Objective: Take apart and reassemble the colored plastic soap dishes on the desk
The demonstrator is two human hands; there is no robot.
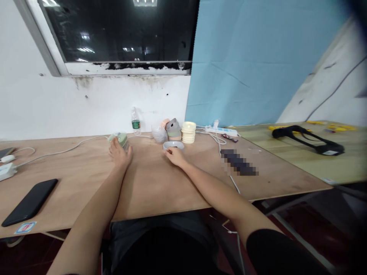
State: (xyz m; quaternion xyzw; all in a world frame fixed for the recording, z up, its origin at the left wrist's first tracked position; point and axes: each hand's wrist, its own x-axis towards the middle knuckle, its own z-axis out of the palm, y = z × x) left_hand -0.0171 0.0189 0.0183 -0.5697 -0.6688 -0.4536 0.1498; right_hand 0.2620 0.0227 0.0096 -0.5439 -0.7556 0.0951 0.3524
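A pale green rounded object (122,138) stands toward the back of the wooden table, its kind unclear. My left hand (119,153) rests against its near side with the fingers stretched and the thumb apart, hiding part of it. Just in front of a light grey bowl (173,145) is my right hand (175,156), fingers pinched together. Something small and dark brown shows at those fingertips, too small to name. Behind the bowl are a stack of cream-coloured cups or bowls (188,133), stacked grey and peach pieces (174,129) and a clear plastic bundle (159,133).
A plastic bottle (135,121) with a green label stands by the wall. A black phone (31,202) lies at left. At right are a power strip (220,131), white cables, a pixelated dark item (239,162) and, on the adjoining table, a black strap-like frame (309,141).
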